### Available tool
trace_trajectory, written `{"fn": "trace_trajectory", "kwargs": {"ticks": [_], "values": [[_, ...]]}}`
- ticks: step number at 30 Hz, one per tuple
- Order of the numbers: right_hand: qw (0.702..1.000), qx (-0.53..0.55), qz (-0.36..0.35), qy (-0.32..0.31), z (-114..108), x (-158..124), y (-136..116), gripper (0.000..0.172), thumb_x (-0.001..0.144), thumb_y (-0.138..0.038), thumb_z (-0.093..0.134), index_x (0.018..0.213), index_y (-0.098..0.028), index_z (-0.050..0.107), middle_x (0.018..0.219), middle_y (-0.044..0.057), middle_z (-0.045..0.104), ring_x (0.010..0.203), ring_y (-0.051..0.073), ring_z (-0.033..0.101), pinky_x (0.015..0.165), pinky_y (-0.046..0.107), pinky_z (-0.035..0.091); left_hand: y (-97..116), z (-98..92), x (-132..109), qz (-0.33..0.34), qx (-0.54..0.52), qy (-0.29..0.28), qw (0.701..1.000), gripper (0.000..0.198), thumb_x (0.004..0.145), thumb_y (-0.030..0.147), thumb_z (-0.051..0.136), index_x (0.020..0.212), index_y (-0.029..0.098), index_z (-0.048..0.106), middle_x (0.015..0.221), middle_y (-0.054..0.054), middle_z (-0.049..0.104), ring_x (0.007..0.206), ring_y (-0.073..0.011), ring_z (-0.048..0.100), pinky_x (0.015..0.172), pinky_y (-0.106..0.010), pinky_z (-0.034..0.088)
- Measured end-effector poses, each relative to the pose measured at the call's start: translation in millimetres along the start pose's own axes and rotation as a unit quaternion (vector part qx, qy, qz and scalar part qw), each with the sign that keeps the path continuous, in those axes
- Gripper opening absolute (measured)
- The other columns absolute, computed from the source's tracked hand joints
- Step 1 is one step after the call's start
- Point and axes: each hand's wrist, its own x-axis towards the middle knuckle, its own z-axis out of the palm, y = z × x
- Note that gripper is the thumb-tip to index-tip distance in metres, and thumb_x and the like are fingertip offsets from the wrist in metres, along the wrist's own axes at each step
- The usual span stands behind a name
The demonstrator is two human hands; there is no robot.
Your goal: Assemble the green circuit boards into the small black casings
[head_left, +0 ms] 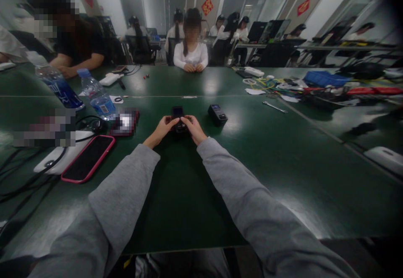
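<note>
Both my arms in grey sleeves reach forward over a dark green table point(270, 160). My left hand point(162, 129) and my right hand point(194, 128) are closed from either side on a small black handheld device point(179, 119) that rests on the table. Its dark screen end points away from me. A second small black device point(217, 114) lies on the table just right of my right hand, apart from it.
A phone in a pink case point(89, 158) and a white box with cables point(56, 160) lie at the left. Two water bottles point(96, 95) stand behind them. Tools, wires and a blue tray point(323, 78) clutter the far right. People sit across the table.
</note>
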Motion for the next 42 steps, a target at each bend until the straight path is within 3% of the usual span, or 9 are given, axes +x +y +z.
{"fn": "trace_trajectory", "kwargs": {"ticks": [6, 21, 42], "values": [[1.0, -0.012, -0.021, 0.013, 1.3, 1.4, 2.6, 0.049, 0.069, -0.051, 0.074, 0.103, -0.022, 0.054, 0.098, 0.003, 0.062, 0.095, 0.018, 0.06, 0.089, 0.035, 0.048, -0.2, 0.7, 0.2, 0.005, 0.025, 0.009, 1.0, 0.05, 0.074, 0.044, 0.073, 0.109, 0.014, 0.055, 0.112, -0.013, 0.062, 0.099, -0.0219, 0.062, 0.081, -0.036, 0.052], [1.0, 0.016, -0.002, -0.024, -1.1, 0.6, -1.2, 0.059, 0.065, -0.05, 0.079, 0.11, -0.022, 0.053, 0.1, 0.004, 0.062, 0.095, 0.019, 0.061, 0.086, 0.036, 0.05, 2.3, -0.6, -1.8, -0.001, -0.032, 0.008, 0.999, 0.047, 0.072, 0.04, 0.076, 0.107, 0.014, 0.058, 0.112, -0.011, 0.063, 0.1, -0.0204, 0.063, 0.086, -0.035, 0.052], [1.0, 0.008, 0.003, -0.014, -1.9, 1.8, 0.4, 0.064, 0.064, -0.052, 0.079, 0.113, -0.021, 0.052, 0.1, 0.005, 0.062, 0.095, 0.02, 0.061, 0.085, 0.037, 0.05, 6.0, -0.3, -3.4, -0.009, -0.038, 0.002, 0.999, 0.046, 0.073, 0.036, 0.077, 0.109, 0.013, 0.06, 0.106, -0.011, 0.065, 0.095, -0.0183, 0.063, 0.087, -0.035, 0.051]]}}
